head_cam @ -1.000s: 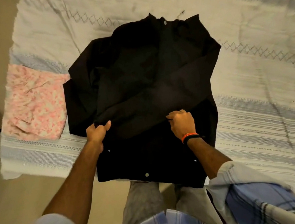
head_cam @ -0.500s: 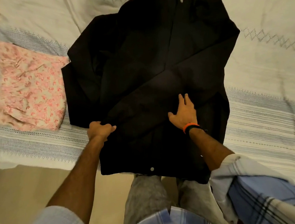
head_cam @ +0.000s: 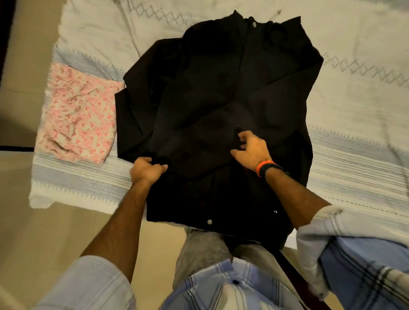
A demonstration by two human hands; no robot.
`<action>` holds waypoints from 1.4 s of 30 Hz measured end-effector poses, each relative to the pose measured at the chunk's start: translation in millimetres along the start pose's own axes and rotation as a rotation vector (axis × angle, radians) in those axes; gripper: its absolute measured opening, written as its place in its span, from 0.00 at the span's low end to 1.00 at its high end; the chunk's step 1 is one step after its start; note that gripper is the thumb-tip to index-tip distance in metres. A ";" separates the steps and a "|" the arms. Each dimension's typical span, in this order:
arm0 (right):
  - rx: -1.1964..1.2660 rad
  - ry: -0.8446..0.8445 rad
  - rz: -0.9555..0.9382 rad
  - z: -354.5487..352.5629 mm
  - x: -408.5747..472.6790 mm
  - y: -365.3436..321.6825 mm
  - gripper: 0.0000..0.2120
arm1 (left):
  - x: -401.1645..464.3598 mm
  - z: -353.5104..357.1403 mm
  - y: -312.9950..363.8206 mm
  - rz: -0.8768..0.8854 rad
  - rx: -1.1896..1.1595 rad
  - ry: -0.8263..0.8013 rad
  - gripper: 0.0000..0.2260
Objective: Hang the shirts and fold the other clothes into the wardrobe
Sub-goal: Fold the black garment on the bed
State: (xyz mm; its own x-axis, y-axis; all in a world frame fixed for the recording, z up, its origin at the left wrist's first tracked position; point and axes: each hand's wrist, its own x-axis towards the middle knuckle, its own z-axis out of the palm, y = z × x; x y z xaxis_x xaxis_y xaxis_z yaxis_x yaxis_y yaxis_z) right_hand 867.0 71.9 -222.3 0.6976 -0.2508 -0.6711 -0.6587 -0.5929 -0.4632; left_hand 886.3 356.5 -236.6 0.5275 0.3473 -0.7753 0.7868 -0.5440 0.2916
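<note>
A black button-front shirt (head_cam: 219, 109) lies spread on a white bedsheet with blue woven stripes (head_cam: 356, 143), its collar at the far end and its near hem hanging over the bed's edge. Both sleeves are folded across the front. The person's left hand (head_cam: 147, 170) grips the black cloth at the shirt's left side, fingers curled round a fold. The right hand (head_cam: 252, 150), with an orange and black wristband (head_cam: 267, 167), rests on the middle of the shirt, fingers loosely bent and holding nothing. Just left of the shirt lies a folded pink floral cloth (head_cam: 78, 116).
</note>
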 end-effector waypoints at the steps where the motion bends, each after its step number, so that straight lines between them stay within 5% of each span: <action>1: 0.018 -0.013 -0.030 -3.3 -9.7 -3.9 0.29 | -10.5 -4.8 -0.7 0.015 -0.038 0.001 0.27; 12: 0.091 -0.098 -0.225 -2.5 -55.5 -48.7 0.16 | -70.0 -43.3 -1.8 0.107 -0.311 -0.011 0.17; 20: 0.107 -0.176 -0.302 41.3 -43.7 -113.4 0.12 | -17.2 -82.6 -18.9 0.084 -0.305 0.032 0.13; 26: 0.190 -0.221 -0.051 145.1 -7.3 -160.4 0.05 | 60.1 -98.8 -34.0 0.023 -0.202 -0.008 0.20; 34: 0.584 -0.183 0.360 247.9 20.9 -193.4 0.33 | 119.8 -102.8 -44.2 0.005 -0.224 -0.255 0.19; 38: 0.691 -0.090 0.430 258.3 29.3 -210.0 0.14 | 123.8 -106.6 -45.5 -0.002 -0.335 -0.314 0.15; 42: 0.838 -0.103 0.425 237.6 20.2 -228.5 0.17 | 114.2 -121.2 -30.5 -0.027 -0.457 -0.306 0.12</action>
State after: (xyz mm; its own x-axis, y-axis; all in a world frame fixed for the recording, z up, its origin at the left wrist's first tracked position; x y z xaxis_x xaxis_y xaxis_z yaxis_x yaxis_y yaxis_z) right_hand 964.7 384.1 -267.5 0.3508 -0.2272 -0.9085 -0.8679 0.2855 -0.4066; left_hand 961.3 505.4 -266.1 0.4418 0.0819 -0.8934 0.8937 -0.1273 0.4302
